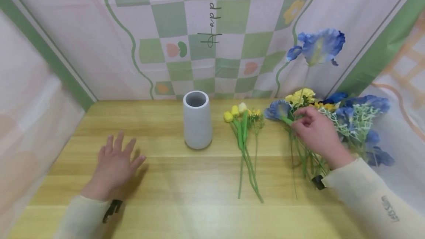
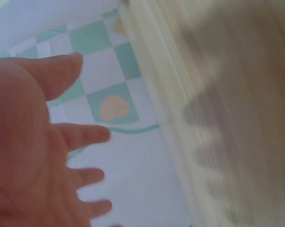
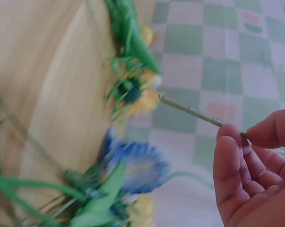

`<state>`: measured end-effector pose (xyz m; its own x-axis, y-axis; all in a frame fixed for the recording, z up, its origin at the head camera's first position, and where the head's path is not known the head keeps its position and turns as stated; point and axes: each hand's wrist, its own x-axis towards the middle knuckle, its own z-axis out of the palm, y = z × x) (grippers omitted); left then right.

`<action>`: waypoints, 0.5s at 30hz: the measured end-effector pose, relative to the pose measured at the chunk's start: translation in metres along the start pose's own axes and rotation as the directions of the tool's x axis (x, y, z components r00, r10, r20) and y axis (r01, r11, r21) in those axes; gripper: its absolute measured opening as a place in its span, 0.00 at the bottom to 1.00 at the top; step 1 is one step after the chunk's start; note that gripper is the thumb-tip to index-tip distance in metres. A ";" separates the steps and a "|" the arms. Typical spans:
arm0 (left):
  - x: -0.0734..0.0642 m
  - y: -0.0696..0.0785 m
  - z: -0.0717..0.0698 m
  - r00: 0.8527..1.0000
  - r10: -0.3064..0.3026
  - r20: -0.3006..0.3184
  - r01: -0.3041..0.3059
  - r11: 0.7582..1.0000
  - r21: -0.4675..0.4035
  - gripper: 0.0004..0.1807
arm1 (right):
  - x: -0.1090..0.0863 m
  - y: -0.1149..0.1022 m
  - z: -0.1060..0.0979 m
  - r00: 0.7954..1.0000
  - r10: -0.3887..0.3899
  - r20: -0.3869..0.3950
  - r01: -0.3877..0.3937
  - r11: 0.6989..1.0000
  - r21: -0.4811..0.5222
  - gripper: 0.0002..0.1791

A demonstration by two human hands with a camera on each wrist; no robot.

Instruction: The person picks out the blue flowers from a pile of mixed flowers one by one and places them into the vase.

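My right hand (image 1: 315, 132) pinches a thin green stem (image 3: 192, 111) between thumb and fingertips, above a pile of artificial flowers on the right. Its cut end sticks out past the fingers in the right wrist view. A large blue iris (image 1: 320, 47) rises above this hand and appears to be the head of that stem. My left hand (image 1: 114, 165) hovers palm down over the left of the table, fingers spread and holding nothing. A grey-white vase (image 1: 198, 124) stands upright between the hands. Yellow and white tulips (image 1: 235, 111) lie to its right.
Beneath the right hand lie blue irises (image 1: 278, 110), yellow blooms (image 1: 300, 97) and pale green sprigs (image 1: 363, 119). A small orange-yellow flower (image 3: 142, 97) lies beside the tulips. Behind the wooden table (image 1: 159, 191) hangs a checked cloth (image 1: 172, 17).
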<state>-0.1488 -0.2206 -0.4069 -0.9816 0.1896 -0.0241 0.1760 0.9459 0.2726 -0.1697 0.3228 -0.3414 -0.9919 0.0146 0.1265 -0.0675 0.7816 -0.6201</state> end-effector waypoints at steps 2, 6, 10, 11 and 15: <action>-0.001 0.008 -0.002 0.998 0.041 -0.047 -0.041 0.999 -0.015 0.41 | -0.005 -0.011 0.004 0.999 -0.044 -0.031 0.044 0.999 -0.019 0.16; -0.006 0.034 -0.010 0.977 0.105 -0.183 -0.119 0.991 -0.068 0.32 | -0.017 -0.041 0.015 0.989 -0.125 -0.074 0.123 0.992 -0.035 0.13; -0.010 0.066 -0.016 0.915 0.192 -0.355 -0.260 0.953 -0.155 0.18 | -0.028 -0.071 0.031 0.968 -0.225 -0.114 0.226 0.974 -0.005 0.10; -0.010 0.074 -0.017 0.896 0.216 -0.389 -0.301 0.937 -0.174 0.16 | -0.030 -0.077 0.035 0.958 -0.257 -0.124 0.260 0.966 0.005 0.09; -0.007 0.103 -0.016 0.831 0.281 -0.479 -0.442 0.857 -0.264 0.09 | -0.036 -0.102 0.052 0.926 -0.352 -0.137 0.361 0.931 0.050 0.06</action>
<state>-0.1247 -0.1289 -0.3632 -0.8022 0.2974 0.5177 0.5653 0.6574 0.4984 -0.1323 0.2099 -0.3224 -0.8798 -0.1762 0.4415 -0.4266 0.7022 -0.5700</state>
